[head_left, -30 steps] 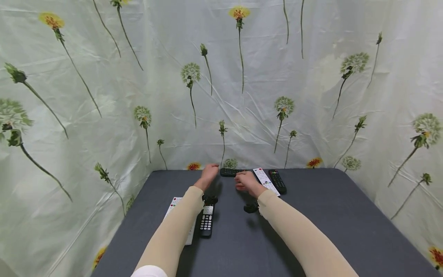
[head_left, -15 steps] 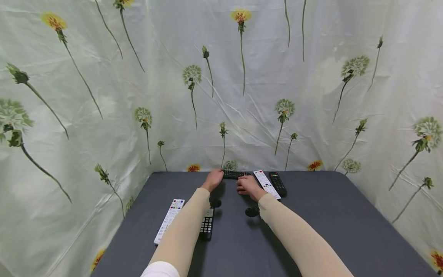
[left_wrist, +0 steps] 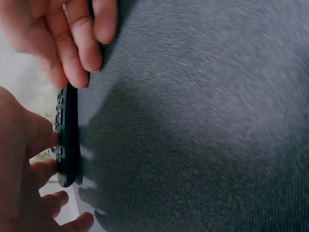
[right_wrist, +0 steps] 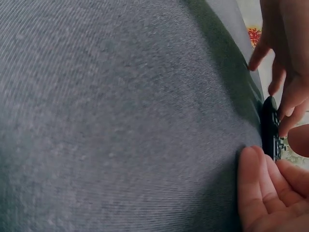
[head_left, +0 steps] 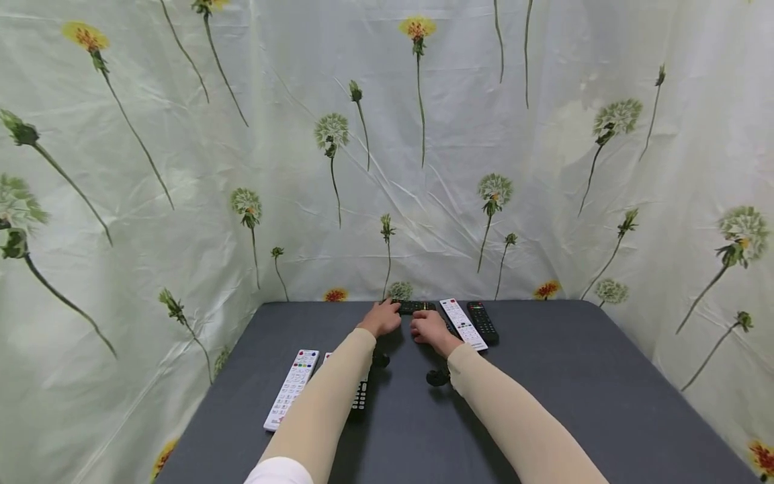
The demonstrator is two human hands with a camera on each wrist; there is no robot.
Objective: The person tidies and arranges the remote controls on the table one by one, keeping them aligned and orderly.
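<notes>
A black remote control (head_left: 414,307) lies crosswise at the table's back edge, its buttons facing up. My left hand (head_left: 382,318) is over its left end; in the left wrist view the spread fingers (left_wrist: 46,169) touch the button side. At the remote's other end is my right hand (head_left: 431,331), palm down, with fingers (right_wrist: 251,169) nearly straight and side by side, the tips close beside it. A white remote control (head_left: 463,325) and another black remote control (head_left: 482,322) lie right of the right hand. Between that hand and the white remote, a dark keypad (head_left: 450,327) shows, mostly hidden.
On the grey table (head_left: 574,383), left of the left forearm, lies a white remote control (head_left: 291,390). A second white one (head_left: 327,356) and a black keypad handset (head_left: 361,396) are partly covered by the left sleeve. A flowered curtain (head_left: 363,168) hangs behind the table.
My left hand has come right and down onto the black remote's left end. My right hand has stayed almost in place. The left forearm's shift uncovers more of the leftmost white remote.
</notes>
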